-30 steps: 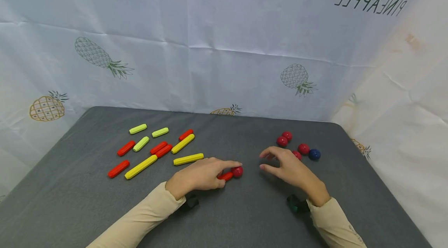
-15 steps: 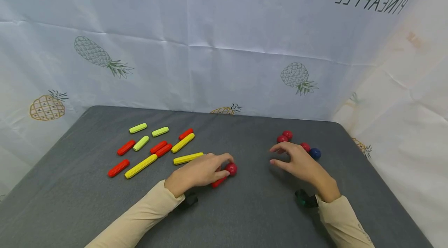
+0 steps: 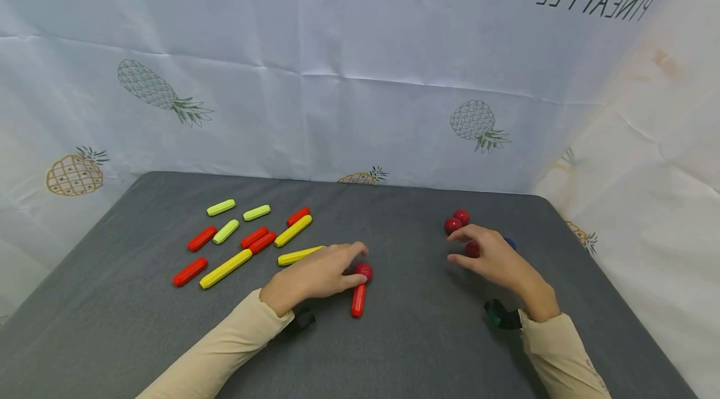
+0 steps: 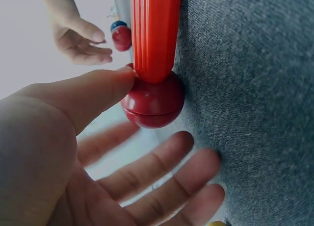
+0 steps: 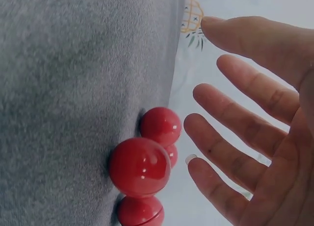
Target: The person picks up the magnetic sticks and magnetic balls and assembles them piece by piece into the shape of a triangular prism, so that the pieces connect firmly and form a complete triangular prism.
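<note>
My left hand [image 3: 315, 274] is low over the table, its thumb touching a red ball [image 3: 364, 271] where a short red ribbed stick [image 3: 358, 302] meets it. The stick points toward me from the ball. In the left wrist view the other fingers [image 4: 162, 167] are spread apart, off the ball [image 4: 154, 106]. Farther right, my right hand [image 3: 497, 258] hovers with parted fingers beside a red ball [image 3: 472, 249], holding nothing. The right wrist view has several red balls [image 5: 140, 167] on the table, apart from the fingertips.
Left of my left hand lie yellow sticks [image 3: 226, 268], red sticks [image 3: 190, 271] and light green sticks [image 3: 221, 207]. Two red balls [image 3: 452, 226] sit beyond my right hand, and a blue ball [image 3: 510, 242] is partly hidden behind it. A pineapple-print cloth [image 3: 394, 136] hangs behind the table.
The red stick has swung round to point toward me, and its ball has shifted left. My left index finger has lifted off the ball. My right hand has moved right, to the balls.
</note>
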Motion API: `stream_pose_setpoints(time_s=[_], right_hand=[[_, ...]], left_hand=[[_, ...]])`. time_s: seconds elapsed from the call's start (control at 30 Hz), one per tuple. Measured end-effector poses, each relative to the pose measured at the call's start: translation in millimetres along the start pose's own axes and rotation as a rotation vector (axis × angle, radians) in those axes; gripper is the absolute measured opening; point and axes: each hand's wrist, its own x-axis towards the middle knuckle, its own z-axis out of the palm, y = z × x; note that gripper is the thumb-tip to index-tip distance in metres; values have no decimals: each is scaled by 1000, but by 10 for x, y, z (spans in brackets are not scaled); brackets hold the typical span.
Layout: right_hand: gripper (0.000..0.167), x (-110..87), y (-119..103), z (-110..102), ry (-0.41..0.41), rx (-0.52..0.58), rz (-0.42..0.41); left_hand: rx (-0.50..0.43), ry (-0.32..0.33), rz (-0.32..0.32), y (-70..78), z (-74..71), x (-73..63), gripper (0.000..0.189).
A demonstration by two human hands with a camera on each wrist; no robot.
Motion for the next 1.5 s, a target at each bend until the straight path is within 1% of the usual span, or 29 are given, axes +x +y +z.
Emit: stream_pose_setpoints(time_s=[0.07,0.2,0.3,0.47,0.7,0.97,1.1,1.23,1.37,1.5], right_hand=[[35,-4,16,-8,0,-1,0],[36,-18,59,-13,-7,10,6],[37,-27,92,-18,-17,13,17],[38,-27,122,-46,-18,6,25],[35,-35,169,-76,-16,-19,28],[30,-50,227,-36,-49,-9,35],[28,-41,250,-23,-60,3,42],[32,-28,255,-11,-88,37,65],[37,-12,250,6,-109,78,66],[35,10,224,12,-100,85,62]], left_hand=[[14,-5,38,0,-4,-5,42],[35,-17,113,-8,-7,-19,35],[34,-17,134,-20,-10,-23,30],[21,-12,114,-41,-21,-18,24],[27,-13,77,-38,-32,-7,18],[18,-42,39,-20,-35,-13,27],[5,-49,42,-22,-27,-8,27],[-9,-50,47,-28,-23,-8,26],[20,-44,49,-30,-25,-21,32],[39,-48,73,-26,-34,-37,37]])
